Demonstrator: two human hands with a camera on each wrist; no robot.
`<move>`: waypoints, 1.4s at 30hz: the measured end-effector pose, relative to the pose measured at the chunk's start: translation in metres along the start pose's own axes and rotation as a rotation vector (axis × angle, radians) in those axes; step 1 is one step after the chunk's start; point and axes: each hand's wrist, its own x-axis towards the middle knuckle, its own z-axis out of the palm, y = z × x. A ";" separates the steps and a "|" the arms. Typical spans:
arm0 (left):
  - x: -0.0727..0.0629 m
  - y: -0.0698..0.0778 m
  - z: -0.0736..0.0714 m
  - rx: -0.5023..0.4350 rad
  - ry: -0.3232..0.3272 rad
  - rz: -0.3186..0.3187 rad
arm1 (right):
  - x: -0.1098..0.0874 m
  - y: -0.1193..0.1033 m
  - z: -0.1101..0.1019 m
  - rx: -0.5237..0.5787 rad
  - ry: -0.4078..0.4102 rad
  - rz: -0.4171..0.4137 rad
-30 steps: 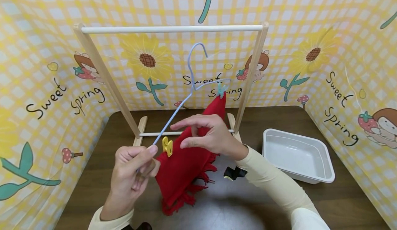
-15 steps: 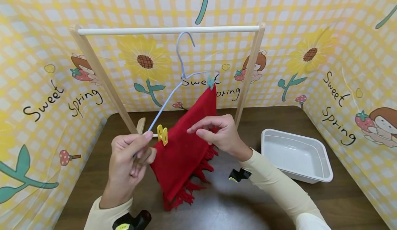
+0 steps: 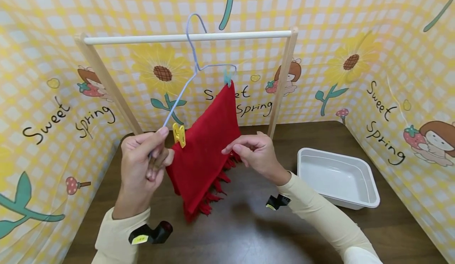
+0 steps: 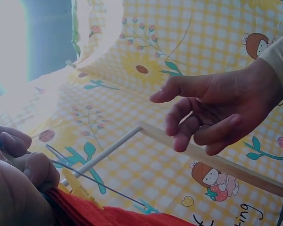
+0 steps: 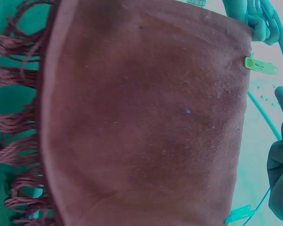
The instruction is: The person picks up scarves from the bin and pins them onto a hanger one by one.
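Note:
My left hand (image 3: pixel 142 161) grips the lower left end of a blue wire clothes hanger (image 3: pixel 196 67), held at a tilt. A red fringed scarf (image 3: pixel 206 145) hangs from it. A yellow clothespin (image 3: pixel 179 135) sits on the scarf's edge beside my left fingers, and a teal clothespin (image 3: pixel 227 77) clips its far corner. The hanger's hook overlaps the rack's white rod (image 3: pixel 249 35); whether they touch I cannot tell. In front of the scarf's right part, my right hand (image 3: pixel 257 155) hovers with loosely bent fingers, holding nothing. The right wrist view shows the scarf (image 5: pixel 146 113) close up.
The rack's wooden posts (image 3: pixel 282 82) stand at the back of the dark table (image 3: pixel 245 224). On the right is a white plastic basin (image 3: pixel 337 175). Yellow checked cloth (image 3: pixel 373 19) surrounds the table on the visible sides.
My left hand has raised the hanger and scarf, moving them up and left, so the hook now reaches above the rod. My right hand has shifted right, away from the yellow clothespin.

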 end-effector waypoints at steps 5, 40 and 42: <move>0.011 0.001 0.002 0.056 0.062 0.006 | 0.000 0.002 -0.002 -0.025 0.021 0.004; 0.015 -0.029 -0.001 0.199 0.337 -0.053 | -0.016 0.010 -0.018 -0.101 0.051 0.115; 0.014 -0.030 -0.002 0.198 0.352 -0.057 | -0.017 0.012 -0.018 -0.095 0.054 0.116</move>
